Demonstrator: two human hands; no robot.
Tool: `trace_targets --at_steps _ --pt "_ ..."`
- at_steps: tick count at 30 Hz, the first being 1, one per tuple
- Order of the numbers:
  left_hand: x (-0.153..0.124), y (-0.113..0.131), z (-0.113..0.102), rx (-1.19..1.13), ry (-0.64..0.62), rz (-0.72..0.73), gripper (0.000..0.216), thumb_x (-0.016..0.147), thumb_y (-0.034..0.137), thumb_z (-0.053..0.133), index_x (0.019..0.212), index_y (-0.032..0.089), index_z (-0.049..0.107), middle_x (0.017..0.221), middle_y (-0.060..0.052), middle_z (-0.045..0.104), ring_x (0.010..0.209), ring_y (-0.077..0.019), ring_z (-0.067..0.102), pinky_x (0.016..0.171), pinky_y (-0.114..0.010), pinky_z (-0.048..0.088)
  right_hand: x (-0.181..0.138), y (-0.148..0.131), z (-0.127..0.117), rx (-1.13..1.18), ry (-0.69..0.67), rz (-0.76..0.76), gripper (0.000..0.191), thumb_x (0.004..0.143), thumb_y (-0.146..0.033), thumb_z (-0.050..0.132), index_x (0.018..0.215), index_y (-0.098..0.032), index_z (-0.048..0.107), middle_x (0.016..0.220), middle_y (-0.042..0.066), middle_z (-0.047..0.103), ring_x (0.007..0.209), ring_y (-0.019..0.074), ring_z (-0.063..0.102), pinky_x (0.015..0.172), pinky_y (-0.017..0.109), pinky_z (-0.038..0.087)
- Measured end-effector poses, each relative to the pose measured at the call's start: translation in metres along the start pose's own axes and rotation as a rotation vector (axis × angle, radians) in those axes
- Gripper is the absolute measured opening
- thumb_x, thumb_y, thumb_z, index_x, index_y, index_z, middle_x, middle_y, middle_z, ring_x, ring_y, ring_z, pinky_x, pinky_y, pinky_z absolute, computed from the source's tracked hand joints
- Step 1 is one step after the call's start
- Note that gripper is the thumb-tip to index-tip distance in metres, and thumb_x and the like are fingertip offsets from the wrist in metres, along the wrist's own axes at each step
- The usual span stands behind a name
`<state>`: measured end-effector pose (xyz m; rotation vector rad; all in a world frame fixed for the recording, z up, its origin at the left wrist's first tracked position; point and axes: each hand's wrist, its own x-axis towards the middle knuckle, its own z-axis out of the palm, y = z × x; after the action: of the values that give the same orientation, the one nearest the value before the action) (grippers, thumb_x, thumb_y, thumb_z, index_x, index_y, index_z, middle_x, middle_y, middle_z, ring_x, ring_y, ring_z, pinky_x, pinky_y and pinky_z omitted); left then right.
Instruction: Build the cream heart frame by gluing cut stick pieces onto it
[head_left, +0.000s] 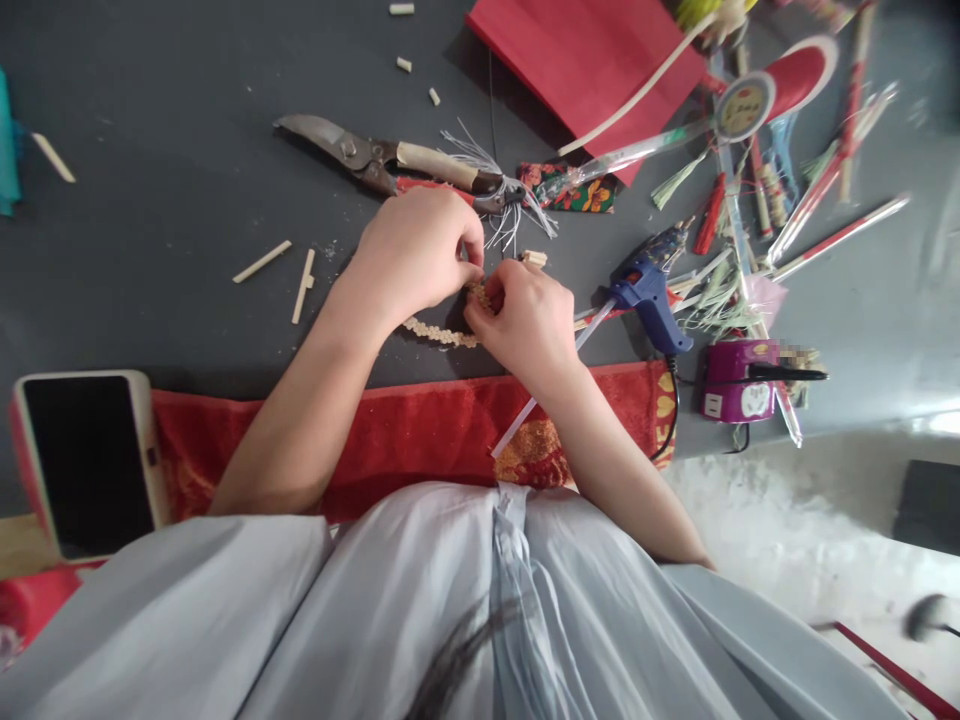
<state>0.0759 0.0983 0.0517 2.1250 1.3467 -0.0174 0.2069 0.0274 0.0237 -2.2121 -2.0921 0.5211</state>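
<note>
Both hands meet over the dark grey table. My left hand (431,245) is closed, thumb and fingertips pinched at one end of a knobbly cream-coloured braided strip (439,334). That same end sits between the thumb and fingers of my right hand (529,310). From there the strip curves beneath my left wrist, and part of it is hidden. Just beyond my right knuckles lies a small bundle of pale sticks (534,259). Pruning shears (352,150) rest past my left hand, their red handle partly covered by it.
A blue glue gun (646,290) lies right, near a purple power socket (739,382). A red paper bag (585,60), thread spool (776,88) and tassels are at far right. A red towel (420,430) lines the near edge; a phone (88,465) is left. Short pale sticks (261,261) lie scattered.
</note>
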Motion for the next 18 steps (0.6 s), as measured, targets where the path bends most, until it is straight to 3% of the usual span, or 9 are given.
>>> trace_targets --at_steps 6,18 --pt "-0.0003 -0.0024 0.0012 -0.020 0.052 0.051 0.013 0.082 0.021 0.065 0.084 0.020 0.078 0.070 -0.001 0.067 0.084 -0.0236 0.071 0.086 -0.036 0.052 -0.0009 0.0053 0.0076 0.041 0.087 -0.044 0.004 0.081 -0.024 0.054 0.079 -0.023 0.051 0.084 0.008 0.067 0.078 0.0255 0.062 0.067 0.036 0.045" --pt "-0.0003 -0.0023 0.0016 0.005 -0.018 0.021 0.021 0.087 0.028 0.058 0.093 0.022 0.077 0.085 -0.002 0.071 0.100 -0.0235 0.069 0.097 -0.034 0.047 0.0003 0.0047 0.0039 0.031 0.043 -0.043 0.002 0.081 -0.024 0.054 0.082 -0.023 0.053 0.085 0.009 0.067 0.081 0.0264 0.062 0.070 0.037 0.045"
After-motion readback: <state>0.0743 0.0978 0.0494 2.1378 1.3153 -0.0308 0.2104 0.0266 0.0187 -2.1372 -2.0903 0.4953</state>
